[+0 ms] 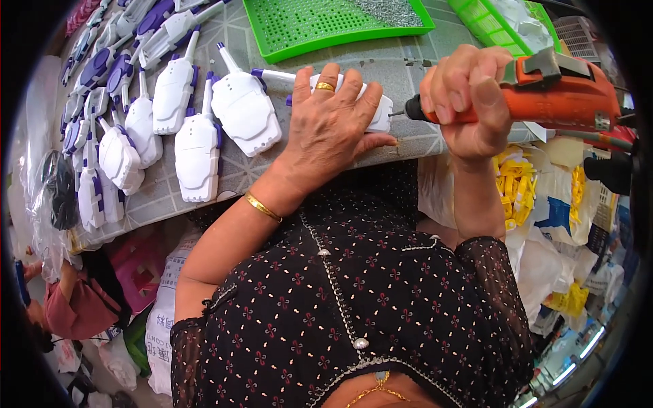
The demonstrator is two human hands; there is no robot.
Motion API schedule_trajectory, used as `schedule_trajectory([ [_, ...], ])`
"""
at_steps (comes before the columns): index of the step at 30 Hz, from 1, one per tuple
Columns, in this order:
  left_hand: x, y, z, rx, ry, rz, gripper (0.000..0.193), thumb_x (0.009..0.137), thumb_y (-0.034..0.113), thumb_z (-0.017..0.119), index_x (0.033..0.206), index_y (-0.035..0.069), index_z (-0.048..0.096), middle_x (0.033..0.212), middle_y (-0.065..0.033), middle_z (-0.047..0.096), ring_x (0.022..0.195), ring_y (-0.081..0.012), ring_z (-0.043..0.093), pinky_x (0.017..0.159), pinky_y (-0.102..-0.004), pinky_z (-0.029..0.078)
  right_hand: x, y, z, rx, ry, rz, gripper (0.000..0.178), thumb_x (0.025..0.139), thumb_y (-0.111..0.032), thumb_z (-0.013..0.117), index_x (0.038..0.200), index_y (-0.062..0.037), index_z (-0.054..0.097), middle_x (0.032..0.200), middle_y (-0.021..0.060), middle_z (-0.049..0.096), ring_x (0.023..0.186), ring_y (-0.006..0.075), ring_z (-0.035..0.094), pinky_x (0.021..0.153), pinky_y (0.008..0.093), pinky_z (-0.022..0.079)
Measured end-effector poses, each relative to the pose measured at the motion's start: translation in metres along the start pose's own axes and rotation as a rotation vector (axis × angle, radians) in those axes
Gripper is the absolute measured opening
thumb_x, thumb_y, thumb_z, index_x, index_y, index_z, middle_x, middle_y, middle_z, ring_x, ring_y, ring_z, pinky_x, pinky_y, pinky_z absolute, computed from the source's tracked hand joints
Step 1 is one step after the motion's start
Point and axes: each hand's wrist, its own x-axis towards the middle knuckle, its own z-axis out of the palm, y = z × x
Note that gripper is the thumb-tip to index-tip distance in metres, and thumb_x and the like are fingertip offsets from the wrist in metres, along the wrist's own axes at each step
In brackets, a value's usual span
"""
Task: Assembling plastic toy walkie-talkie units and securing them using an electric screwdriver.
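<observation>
My left hand (323,126), with a ring and a bangle, is closed over a white toy walkie-talkie (383,114) and presses it to the table near the front edge. Its antenna points left, and my fingers hide most of its body. In my right hand (469,102) is an orange electric screwdriver (564,92), held level. The thin bit at its black nose meets the right end of the walkie-talkie. Left of my hand, similar white walkie-talkies (246,112) with purple edges lie on the table, several of them face down.
A green perforated tray (306,41) at the back holds a heap of small silver screws (391,10). Another green basket (476,20) stands behind the screwdriver. The grey patterned table (163,194) has more purple-and-white parts piled at far left. Bags of yellow parts (520,183) sit at right. Another person's pink sleeve (78,306) shows lower left.
</observation>
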Motion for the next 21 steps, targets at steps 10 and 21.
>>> schedule_trajectory([
  [10,0.004,-0.014,-0.018,-0.077,-0.152,-0.019,0.087,0.068,0.075,0.071,0.125,0.009,0.064,0.114,-0.0168,0.06,0.115,-0.0371,0.054,0.1,-0.0618,0.037,0.036,-0.03,-0.018,0.162,0.099,-0.061,0.021,0.099,-0.025,0.064,0.091,-0.0104,0.051,0.079,0.0004,0.049,0.061,0.0104,0.046,0.062,0.0272,0.044],
  [21,-0.047,-0.033,-0.191,0.352,0.667,-0.006,0.062,0.062,0.055,0.078,0.104,0.011,0.067,0.095,-0.0152,0.061,0.093,-0.0361,0.06,0.077,-0.0507,0.047,0.037,0.054,-0.212,0.124,0.269,0.171,0.031,0.089,-0.029,0.074,0.097,-0.005,0.055,0.084,0.0008,0.044,0.076,0.0138,0.042,0.071,0.0289,0.037],
])
